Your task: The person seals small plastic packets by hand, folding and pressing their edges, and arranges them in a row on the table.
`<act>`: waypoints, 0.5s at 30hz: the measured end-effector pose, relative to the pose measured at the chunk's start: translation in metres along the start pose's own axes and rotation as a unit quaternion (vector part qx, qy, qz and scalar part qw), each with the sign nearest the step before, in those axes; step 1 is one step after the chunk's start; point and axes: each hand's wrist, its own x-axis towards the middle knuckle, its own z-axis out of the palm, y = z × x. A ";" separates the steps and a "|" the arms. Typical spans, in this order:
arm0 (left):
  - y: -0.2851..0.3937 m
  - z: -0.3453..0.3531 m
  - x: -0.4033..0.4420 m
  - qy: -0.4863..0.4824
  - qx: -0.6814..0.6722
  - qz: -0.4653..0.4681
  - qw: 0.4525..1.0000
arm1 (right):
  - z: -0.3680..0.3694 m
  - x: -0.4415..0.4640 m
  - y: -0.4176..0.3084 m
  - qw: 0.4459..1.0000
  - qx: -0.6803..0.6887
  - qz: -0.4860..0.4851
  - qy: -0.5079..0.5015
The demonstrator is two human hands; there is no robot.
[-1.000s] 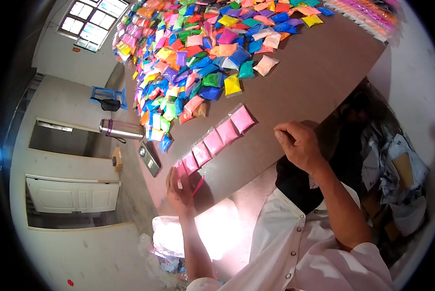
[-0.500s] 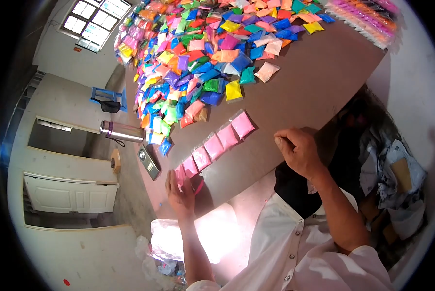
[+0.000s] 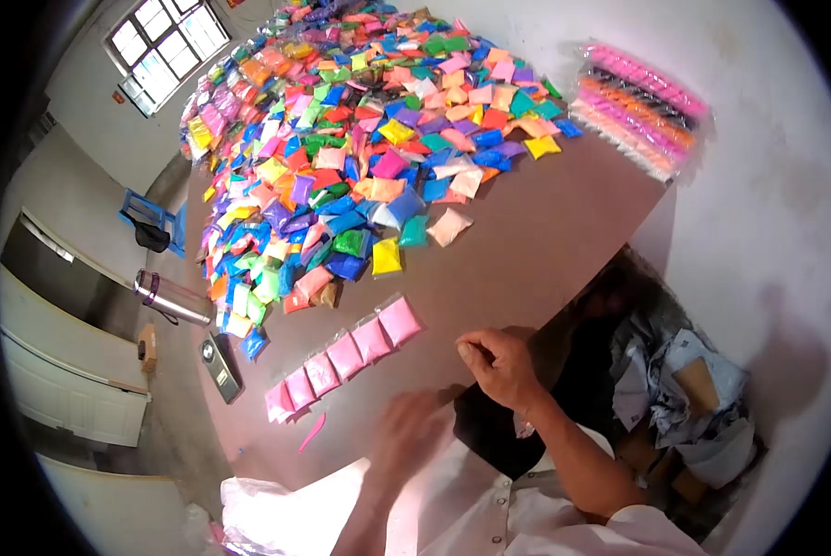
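A slanted row of pink packets (image 3: 343, 357) in clear film lies on the brown table, the packets edge to edge. Just below its left end is a small thin curved pink piece (image 3: 313, 432), its kind unclear. My left hand (image 3: 410, 428) is smeared by motion near the table's front edge, below the row and apart from it; its fingers cannot be made out. To the right of the row, my right hand (image 3: 501, 367) is held over the table edge with fingers curled and thumb pressed against them. Anything inside that grip is hidden.
A big heap of colourful packets (image 3: 341, 185) covers the table's far side. Bundled packet strips (image 3: 640, 109) lie at the far right corner. A phone (image 3: 219, 368) and a steel flask (image 3: 172, 296) are at the left. Crumpled bags (image 3: 684, 389) fill the floor at right.
My left hand has left the row's left end and moved right, toward my body. The thin pink piece now lies uncovered on the table. My right hand stays curled. The view has shifted.
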 end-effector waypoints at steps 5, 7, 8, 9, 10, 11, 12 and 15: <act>0.003 0.051 0.030 -0.035 -0.054 0.109 0.992 | -0.010 0.002 0.007 0.986 0.120 0.117 -0.021; 0.002 0.056 0.045 -0.026 -0.076 0.128 0.988 | -0.019 0.007 0.005 0.985 0.120 0.123 -0.014; 0.003 0.054 0.053 -0.046 -0.073 0.140 0.986 | -0.025 0.013 0.003 0.983 0.128 0.133 -0.007; 0.003 0.054 0.061 -0.067 -0.071 0.152 0.983 | -0.031 0.019 -0.002 0.984 0.120 0.130 -0.006; 0.003 0.056 0.070 -0.062 -0.077 0.155 0.983 | -0.037 0.025 -0.007 0.983 0.118 0.137 0.003; 0.002 0.058 0.079 -0.071 -0.091 0.176 0.978 | -0.042 0.031 -0.009 0.983 0.116 0.143 0.014; 0.001 0.062 0.087 -0.080 -0.106 0.196 0.972 | -0.047 0.038 -0.008 0.984 0.109 0.140 0.015; -0.006 0.092 0.099 -0.098 -0.102 0.216 0.966 | -0.062 0.059 -0.001 0.988 0.094 0.120 0.026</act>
